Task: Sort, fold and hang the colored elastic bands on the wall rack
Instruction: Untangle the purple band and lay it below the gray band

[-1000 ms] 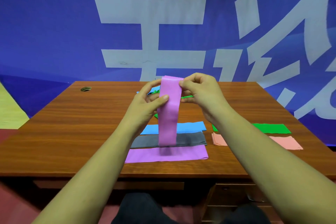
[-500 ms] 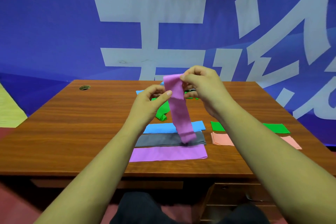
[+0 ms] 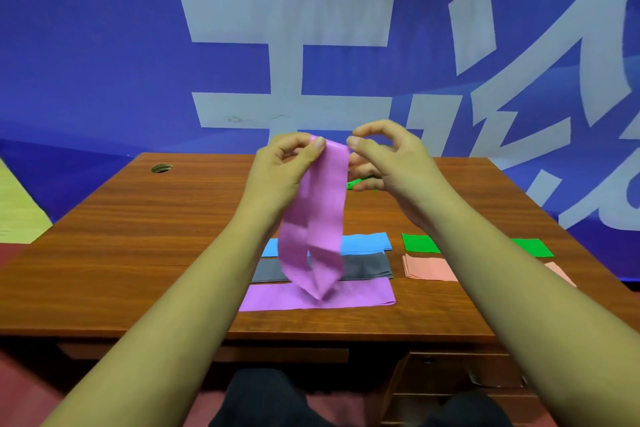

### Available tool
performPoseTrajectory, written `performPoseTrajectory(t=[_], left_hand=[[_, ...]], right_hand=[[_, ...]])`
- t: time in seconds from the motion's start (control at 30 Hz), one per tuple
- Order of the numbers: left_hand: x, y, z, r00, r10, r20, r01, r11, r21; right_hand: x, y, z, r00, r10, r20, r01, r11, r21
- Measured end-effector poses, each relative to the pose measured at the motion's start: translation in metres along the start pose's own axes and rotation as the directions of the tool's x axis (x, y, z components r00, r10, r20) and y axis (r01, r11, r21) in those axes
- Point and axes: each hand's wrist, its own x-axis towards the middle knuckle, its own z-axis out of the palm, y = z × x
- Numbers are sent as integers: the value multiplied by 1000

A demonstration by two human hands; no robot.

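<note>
A purple elastic band (image 3: 320, 215) hangs doubled in the air above the desk. My left hand (image 3: 282, 170) pinches its top left corner and my right hand (image 3: 388, 163) pinches its top right corner. Below it, flat bands lie on the wooden desk (image 3: 138, 236): a blue band (image 3: 365, 242), a grey band (image 3: 367, 267) and a purple band (image 3: 360, 296) in a column. To the right lie a green band (image 3: 419, 243) and a pink band (image 3: 427, 269), partly hidden by my right forearm. A bit of another green band (image 3: 356, 184) shows behind my right hand.
A round cable hole (image 3: 161, 168) sits at the desk's far left corner. A blue banner with large white characters (image 3: 294, 45) stands right behind the desk. Drawers (image 3: 450, 381) are under the desk at the right, my dark-clothed knees below.
The held purple band was gripped mainly by my right hand and swung right; now both hands pinch its top corners and it hangs as a wider doubled loop. The view shifted slightly.
</note>
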Motion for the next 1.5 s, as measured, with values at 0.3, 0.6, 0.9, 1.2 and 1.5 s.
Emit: performPoseTrajectory(t=[0.3, 0.6, 0.9, 1.2, 1.5], left_hand=[[-7, -6, -4, 994, -20, 110, 20, 1000, 1], [-9, -1, -3, 992, 47, 119, -48, 999, 5], [-12, -7, 2, 986, -8, 169, 15, 999, -42], [-21, -29, -8, 885, -239, 401, 279, 959, -44], [-51, -62, -26, 852, -348, 391, 425, 896, -129]], right_hand=[[1, -1, 1, 984, -177, -25, 171, 974, -148], [8, -8, -3, 988, -156, 9, 152, 947, -283], [16, -17, 0, 993, -63, 102, 80, 982, -170], [31, -29, 6, 995, -61, 83, 83, 948, -307], [44, 4, -6, 989, 64, -137, -80, 989, -121]])
